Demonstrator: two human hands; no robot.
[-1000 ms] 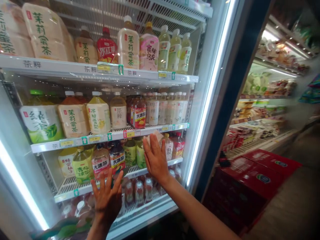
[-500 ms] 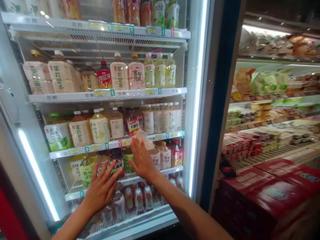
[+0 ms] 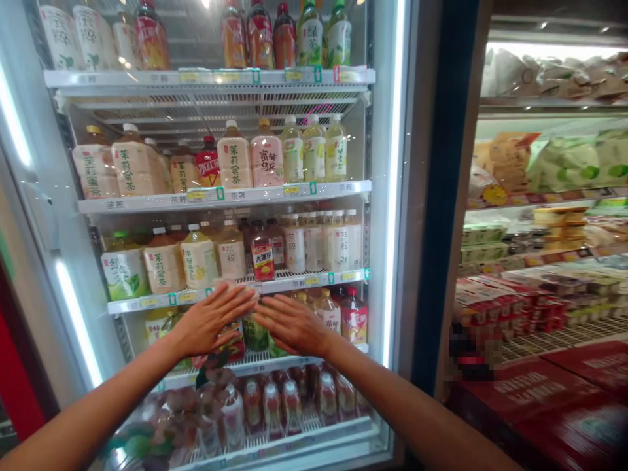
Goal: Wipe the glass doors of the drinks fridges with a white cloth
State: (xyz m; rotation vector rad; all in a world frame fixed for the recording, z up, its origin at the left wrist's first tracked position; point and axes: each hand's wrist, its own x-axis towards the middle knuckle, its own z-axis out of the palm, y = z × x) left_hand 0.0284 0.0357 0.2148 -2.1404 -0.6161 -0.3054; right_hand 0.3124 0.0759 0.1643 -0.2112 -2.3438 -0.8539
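Now | left hand [image 3: 209,322]: grip apart, flat on cooler door [image 3: 379,131] | right hand [image 3: 290,324]: grip apart, alongside

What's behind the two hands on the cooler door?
Third-shelf tea bottles: a green-label bottle shows between left hand and right hand, a red-label bottle beyond. Labels directly behind both open palms are covered.

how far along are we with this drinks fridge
Looks done: bottles stand upright on the shelves behind the glass door. In hand: left hand and right hand lie open and flat on that door, fingertips nearly meeting. Left: neither hand is off it yet; whether it is fully shut can't be told.
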